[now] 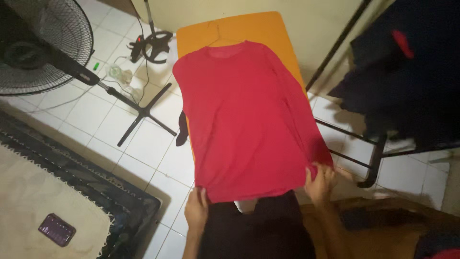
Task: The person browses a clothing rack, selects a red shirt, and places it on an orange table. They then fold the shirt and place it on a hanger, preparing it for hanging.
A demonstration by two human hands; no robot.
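A red long-sleeved shirt (247, 120) lies spread flat on an orange ironing board (230, 29), with a wire hanger hook showing above its neckline. My left hand (196, 208) grips the shirt's lower left hem corner. My right hand (320, 181) pinches the lower right hem corner near the sleeve end. Both hands are at the near end of the board.
A standing fan (45, 45) with a cross base stands on the white tiled floor at left. A patterned rug (57, 192) with a purple phone (56, 229) on it lies at lower left. Dark clothes hang on a black rack (407, 72) at right.
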